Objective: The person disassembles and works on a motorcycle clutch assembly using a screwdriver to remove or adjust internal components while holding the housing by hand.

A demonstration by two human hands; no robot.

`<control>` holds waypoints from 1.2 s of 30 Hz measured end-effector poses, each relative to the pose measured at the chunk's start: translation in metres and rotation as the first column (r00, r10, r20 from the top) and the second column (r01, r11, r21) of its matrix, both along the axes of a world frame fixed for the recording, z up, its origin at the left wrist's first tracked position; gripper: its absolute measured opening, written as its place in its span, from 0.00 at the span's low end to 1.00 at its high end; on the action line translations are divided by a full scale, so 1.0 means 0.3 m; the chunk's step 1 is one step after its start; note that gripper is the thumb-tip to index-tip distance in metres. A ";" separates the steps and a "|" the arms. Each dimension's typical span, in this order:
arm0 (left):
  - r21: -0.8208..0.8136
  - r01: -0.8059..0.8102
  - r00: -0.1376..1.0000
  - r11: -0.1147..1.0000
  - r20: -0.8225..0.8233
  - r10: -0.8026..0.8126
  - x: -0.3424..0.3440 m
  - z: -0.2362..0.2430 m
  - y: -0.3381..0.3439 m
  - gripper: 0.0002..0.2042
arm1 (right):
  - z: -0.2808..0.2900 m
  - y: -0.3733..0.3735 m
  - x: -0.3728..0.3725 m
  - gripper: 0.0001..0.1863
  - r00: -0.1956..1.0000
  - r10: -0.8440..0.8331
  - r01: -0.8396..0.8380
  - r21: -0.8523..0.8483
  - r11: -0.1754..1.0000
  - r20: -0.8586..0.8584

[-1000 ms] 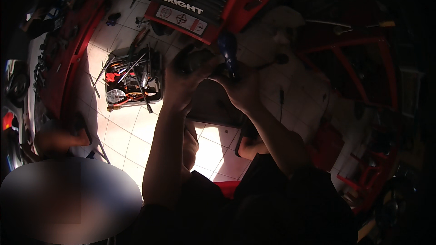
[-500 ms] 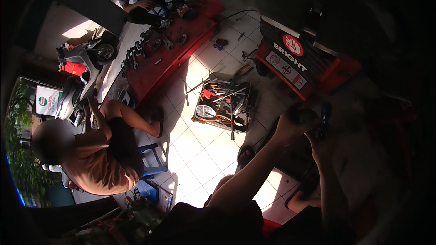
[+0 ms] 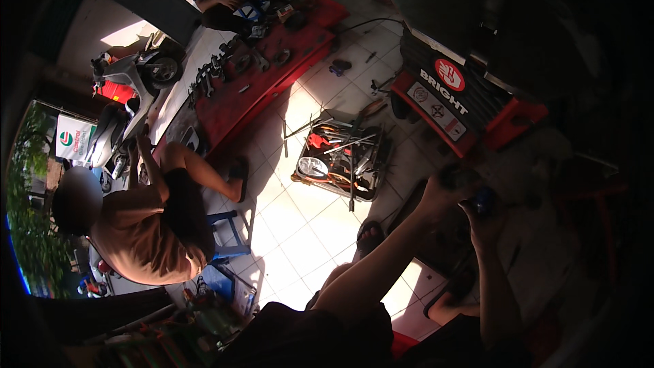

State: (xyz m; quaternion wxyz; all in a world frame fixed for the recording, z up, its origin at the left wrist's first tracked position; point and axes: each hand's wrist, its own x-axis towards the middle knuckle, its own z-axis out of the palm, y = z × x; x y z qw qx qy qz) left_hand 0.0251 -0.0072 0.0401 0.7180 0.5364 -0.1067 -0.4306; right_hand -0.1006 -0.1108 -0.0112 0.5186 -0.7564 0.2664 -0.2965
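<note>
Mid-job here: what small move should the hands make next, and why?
Probably tilt the dark part in the left hand toward the sunlit floor: both it and the blue handle in the right hand sit in deep shadow, so any contact is hard to see.

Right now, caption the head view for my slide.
Left hand at a dark part, right hand holding a blue handle, tool tray on tiles.

The light tiled floor (image 3: 289, 249) carries a tray (image 3: 381, 174) of mixed hand tools (image 3: 349, 157), a blue stool (image 3: 235, 251) and a low red platform (image 3: 266, 100). Metal tools (image 3: 261, 62) lie on the platform.
</note>
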 end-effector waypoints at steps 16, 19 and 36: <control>-0.058 -0.070 0.994 0.996 -0.088 0.065 -0.013 -0.165 -0.071 0.25 | -0.247 -0.138 -0.115 0.26 0.987 0.030 -0.112 -0.547 0.830 -0.156; -0.210 -0.156 0.984 0.965 -0.120 0.133 -0.018 -0.157 -0.046 0.25 | -0.096 -0.042 -0.054 0.22 0.983 -0.055 -0.001 -0.308 0.951 -0.173; -0.075 -0.216 0.973 0.974 -0.100 0.208 -0.015 -0.046 -0.027 0.18 | -0.089 -0.097 -0.055 0.19 0.975 0.134 -0.169 -0.206 0.964 -0.175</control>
